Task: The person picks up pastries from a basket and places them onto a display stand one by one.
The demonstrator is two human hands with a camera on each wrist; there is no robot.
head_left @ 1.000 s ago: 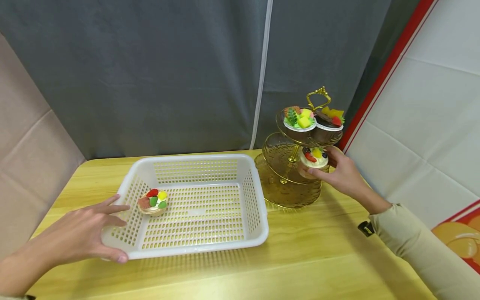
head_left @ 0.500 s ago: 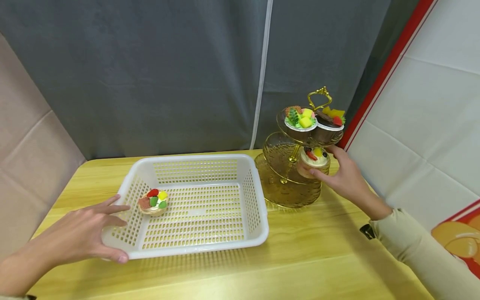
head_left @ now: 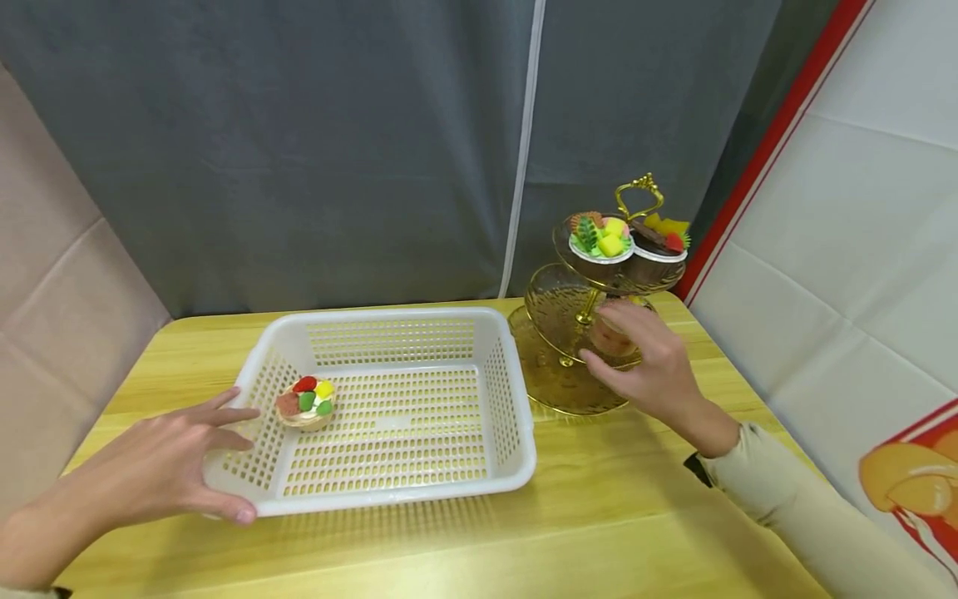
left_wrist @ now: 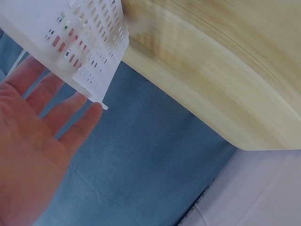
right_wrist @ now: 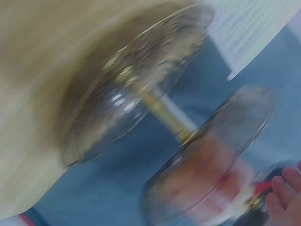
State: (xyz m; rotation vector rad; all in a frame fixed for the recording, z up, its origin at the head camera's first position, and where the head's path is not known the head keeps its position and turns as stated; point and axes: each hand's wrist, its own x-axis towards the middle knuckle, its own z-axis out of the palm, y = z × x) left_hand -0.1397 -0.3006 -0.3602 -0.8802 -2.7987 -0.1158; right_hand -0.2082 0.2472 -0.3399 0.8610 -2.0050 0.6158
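My left hand point(head_left: 168, 462) touches the left rim of a white perforated plastic basket point(head_left: 397, 497), its fingers spread. Inside, near that end, lies a small fruit tart point(head_left: 305, 405). At the right, my right hand point(head_left: 653, 366) hovers before the middle tier of a gold three-tier cake stand point(head_left: 572, 395), fingers apart and holding nothing. Behind the fingers, a fruit-topped cake point(head_left: 609, 339) sits on that tier, mostly hidden. The right wrist view shows the cake point(right_wrist: 202, 179), blurred, through the glass plate. From the left wrist, the basket's perforated wall point(left_wrist: 94, 52) lies beyond straight fingers.
Two dark cups, one with green and yellow topping point(head_left: 602, 241) and one chocolate cupcake point(head_left: 659, 243), fill the top tier under a gold ring handle point(head_left: 639, 198). A grey curtain point(head_left: 337, 166) hangs behind the wooden table point(head_left: 584, 532); a white panel stands right.
My right hand has let go of the fruit-topped cake on the middle tier and drawn back left and toward me. The left hand and basket have stayed in place.
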